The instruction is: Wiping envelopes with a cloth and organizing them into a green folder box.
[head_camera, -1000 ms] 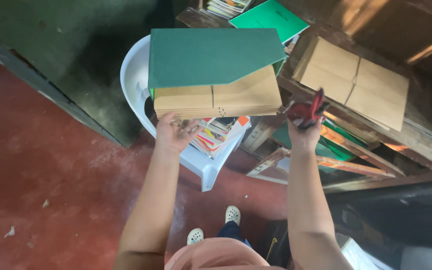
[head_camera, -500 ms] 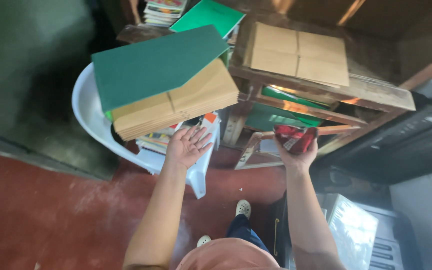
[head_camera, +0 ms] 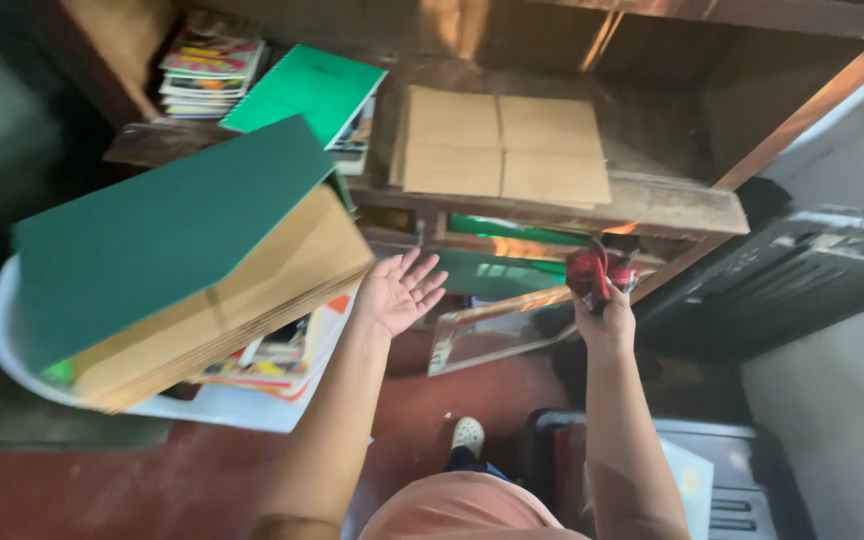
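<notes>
Reaching out over the red floor (head_camera: 72, 480), the person's left hand (head_camera: 399, 292) is spread wide, palm up, fingers (head_camera: 422, 272) fanned and holding nothing. It sits just beside the lower right corner of a stack of tan card sheets (head_camera: 252, 290) that is topped by a dark green cover (head_camera: 162, 235). I cannot tell whether the palm touches the corner or only comes close to it. The stack lies tilted on a pile of colourful magazines (head_camera: 287, 355), which rest on a white plastic chair (head_camera: 222, 405).

The right hand (head_camera: 604, 318) is raised further right, its grip closed around a crumpled red cloth (head_camera: 592, 272) that bunches above the fist. It hangs near the front edge of a worn wooden shelf (head_camera: 672, 205).

On that shelf lies a flat tan cardboard piece (head_camera: 502, 150), folded shut with a seam down the middle. To its left a bright green notebook (head_camera: 302, 88) leans over some printed papers, and further left stands a small stack of colourful booklets (head_camera: 207, 65). Under the shelf board, green sheets (head_camera: 512, 232) are tucked in, and a glossy framed panel (head_camera: 497, 332) leans at a slant between the two hands. A dark case (head_camera: 802, 270) stands at the right, against a pale wall (head_camera: 842, 410). Below, a foot in a white shoe (head_camera: 468, 436) shows on the floor.
</notes>
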